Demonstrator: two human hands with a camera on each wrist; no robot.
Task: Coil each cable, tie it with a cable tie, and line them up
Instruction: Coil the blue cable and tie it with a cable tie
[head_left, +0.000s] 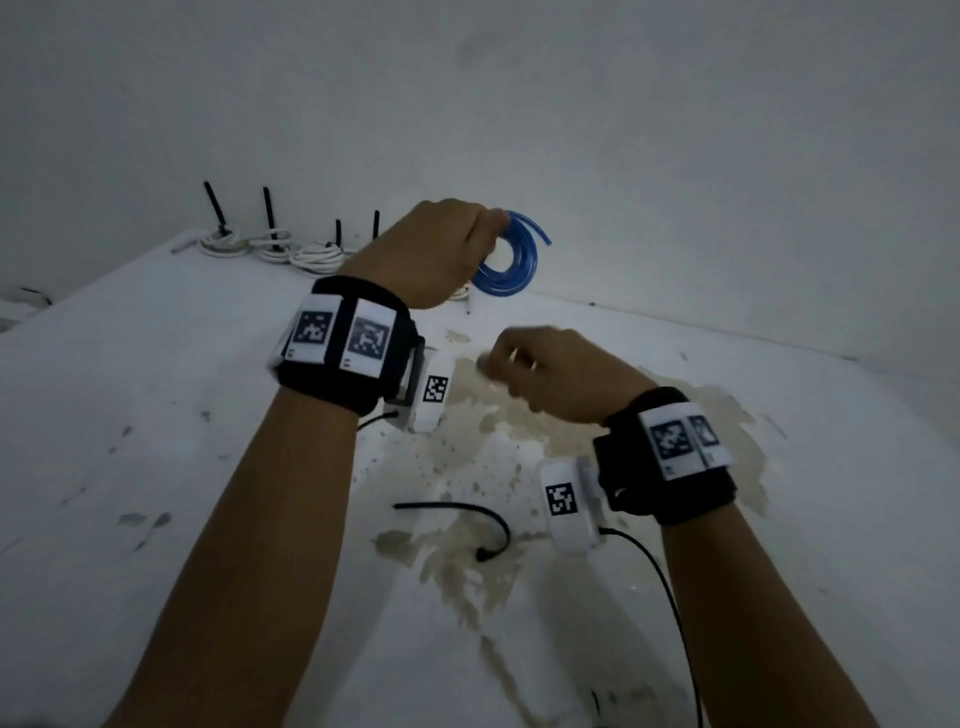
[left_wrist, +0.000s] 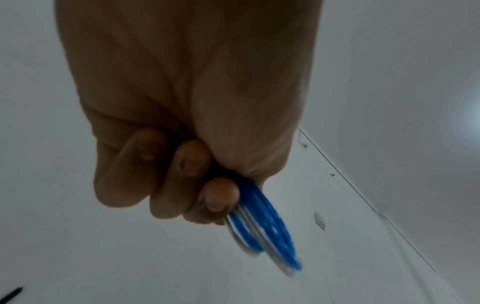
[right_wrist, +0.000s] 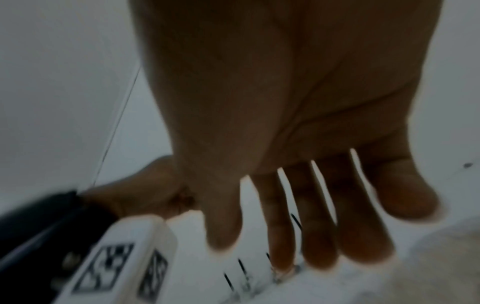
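The blue cable (head_left: 506, 260) is hanging as a tight coil in the air — a loose end sticking out at its top. Three white cables (head_left: 270, 248), coiled and tied, are lying in a row; a black cable tie (head_left: 457, 519) is lying curved and loose — well apart from them.

1. My left arm (head_left: 249, 509) reaches forward and up, forearm bare, a black band (head_left: 343, 343) round the wrist.
2. My left hand (head_left: 431, 254) is raised, back towards me, fingers (left_wrist: 187, 176) curled tight into the palm and gripping the blue coil (head_left: 511, 260).
3. My right arm (head_left: 748, 613) comes in from the lower right, with its own black wrist band (head_left: 670, 457).
4. My right hand (head_left: 561, 374) sits lower than the left and nearer to me, palm down.
5. Its fingers (right_wrist: 317, 226) hang loose and slightly spread, holding nothing; they are blurred.
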